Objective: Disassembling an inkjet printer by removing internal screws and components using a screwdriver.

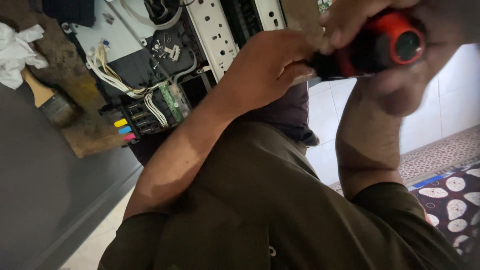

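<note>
Red and black screwdriver (380,45) at 1 o'clock, held across both hands: right hand (395,55) wrapped closed around thick handle, left hand (272,62) pinching black front end. Probably light, stiff, grippy; best taken at handle. Opened printer (165,75) at 11 o'clock, beyond hands.

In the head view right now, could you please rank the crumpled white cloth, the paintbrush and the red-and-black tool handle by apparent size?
1. red-and-black tool handle, gripped near the camera, so its lead is unsure.
2. paintbrush and crumpled white cloth look alike; the cloth is cut off by the frame edge.
</note>
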